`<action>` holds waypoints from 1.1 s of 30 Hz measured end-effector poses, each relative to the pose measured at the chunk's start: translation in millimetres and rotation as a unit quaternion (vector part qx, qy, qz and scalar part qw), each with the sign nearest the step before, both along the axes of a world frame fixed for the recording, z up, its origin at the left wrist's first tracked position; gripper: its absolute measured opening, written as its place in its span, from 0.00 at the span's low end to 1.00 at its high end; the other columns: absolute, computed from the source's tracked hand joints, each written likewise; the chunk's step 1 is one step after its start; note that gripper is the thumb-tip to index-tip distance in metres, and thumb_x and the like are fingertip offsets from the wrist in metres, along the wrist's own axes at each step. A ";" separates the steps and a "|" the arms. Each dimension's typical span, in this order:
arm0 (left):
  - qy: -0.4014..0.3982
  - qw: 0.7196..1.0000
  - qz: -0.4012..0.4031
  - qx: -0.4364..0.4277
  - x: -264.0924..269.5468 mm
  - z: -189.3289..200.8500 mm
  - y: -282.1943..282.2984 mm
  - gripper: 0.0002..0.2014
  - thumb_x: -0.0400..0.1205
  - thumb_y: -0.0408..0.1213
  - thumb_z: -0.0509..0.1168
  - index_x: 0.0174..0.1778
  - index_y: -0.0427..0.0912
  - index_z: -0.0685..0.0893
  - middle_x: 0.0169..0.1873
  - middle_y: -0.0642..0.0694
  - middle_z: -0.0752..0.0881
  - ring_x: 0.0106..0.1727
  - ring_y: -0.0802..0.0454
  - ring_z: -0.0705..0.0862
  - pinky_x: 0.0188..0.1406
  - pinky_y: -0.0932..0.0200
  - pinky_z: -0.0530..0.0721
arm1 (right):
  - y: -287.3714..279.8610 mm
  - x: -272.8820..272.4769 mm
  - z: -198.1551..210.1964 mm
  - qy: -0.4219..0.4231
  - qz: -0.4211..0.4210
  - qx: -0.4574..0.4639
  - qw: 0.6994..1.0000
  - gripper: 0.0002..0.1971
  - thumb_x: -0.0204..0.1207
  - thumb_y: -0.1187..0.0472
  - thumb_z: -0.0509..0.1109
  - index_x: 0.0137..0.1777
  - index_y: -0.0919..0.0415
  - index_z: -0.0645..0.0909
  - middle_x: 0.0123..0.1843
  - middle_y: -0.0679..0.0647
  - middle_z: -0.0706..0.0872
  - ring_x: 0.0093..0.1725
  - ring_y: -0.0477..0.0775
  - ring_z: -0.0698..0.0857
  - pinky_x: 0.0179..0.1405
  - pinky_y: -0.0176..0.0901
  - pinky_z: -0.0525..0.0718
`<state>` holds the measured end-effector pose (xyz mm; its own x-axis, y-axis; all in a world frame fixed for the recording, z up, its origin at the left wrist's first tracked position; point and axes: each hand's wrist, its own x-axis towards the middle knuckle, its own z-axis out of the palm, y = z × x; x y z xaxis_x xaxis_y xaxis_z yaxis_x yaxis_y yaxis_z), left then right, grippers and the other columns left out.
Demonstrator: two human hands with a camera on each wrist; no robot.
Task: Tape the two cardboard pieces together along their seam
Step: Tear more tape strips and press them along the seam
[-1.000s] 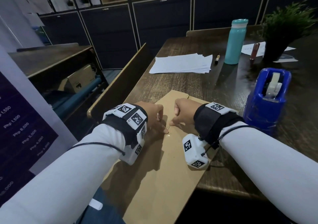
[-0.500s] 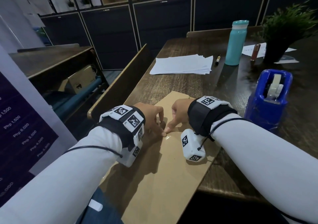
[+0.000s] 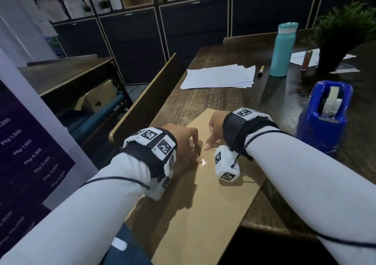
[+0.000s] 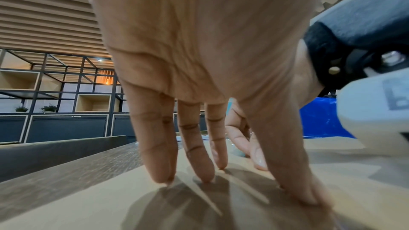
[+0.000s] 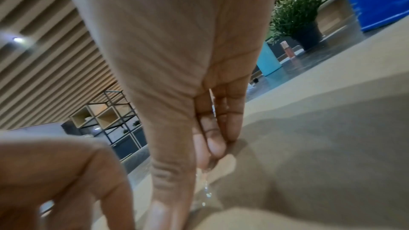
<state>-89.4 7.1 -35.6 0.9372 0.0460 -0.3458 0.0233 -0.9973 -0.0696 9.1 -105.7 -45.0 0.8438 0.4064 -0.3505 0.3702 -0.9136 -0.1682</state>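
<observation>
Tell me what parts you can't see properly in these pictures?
- Seam between the cardboard pieces: head view, hidden under both hands.
- Clear tape: right wrist view, only glints; blur hides its edges.
- Right hand fingertips: head view, wrist strap covers most.
- Cardboard's near end: head view, cut off by the bottom edge.

1. Cardboard (image 3: 195,209) under both hands: matt, smooth brown board.
2. Tape (image 3: 204,162) between the hands: clear, glossy film.
3. Desk (image 3: 213,100): dark, grained wood.
4. Dispenser (image 3: 323,122) right of the right hand: glossy blue plastic.
</observation>
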 end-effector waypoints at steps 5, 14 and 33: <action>-0.008 1.000 -0.010 0.017 0.0 0.9 -2.2 0.33 0.65 0.65 0.74 0.63 0.56 0.77 0.58 0.54 0.80 0.55 0.49 0.82 0.50 0.54 0.81 | -11.0 -33.5 12.4 0.002 0.036 -0.013 0.999 0.33 0.61 0.43 0.82 0.61 0.65 0.82 0.58 0.59 0.88 0.49 0.55 0.85 0.43 0.42 0.81; 0.001 0.999 -0.011 0.031 0.5 4.0 -0.9 0.33 0.65 0.64 0.75 0.63 0.54 0.77 0.54 0.51 0.84 0.53 0.49 0.82 0.47 0.55 0.81 | -17.3 -33.4 6.6 0.022 0.053 -0.014 0.998 0.36 0.47 0.28 0.80 0.43 0.59 0.81 0.41 0.54 0.88 0.44 0.56 0.86 0.52 0.49 0.84; -0.008 0.999 -0.005 0.030 -1.1 5.4 0.0 0.36 0.61 0.66 0.76 0.64 0.57 0.77 0.58 0.54 0.84 0.55 0.50 0.82 0.53 0.52 0.83 | -9.1 -19.3 10.8 -0.005 0.035 -0.042 0.998 0.38 0.38 0.23 0.76 0.35 0.55 0.79 0.39 0.52 0.89 0.42 0.55 0.87 0.53 0.50 0.85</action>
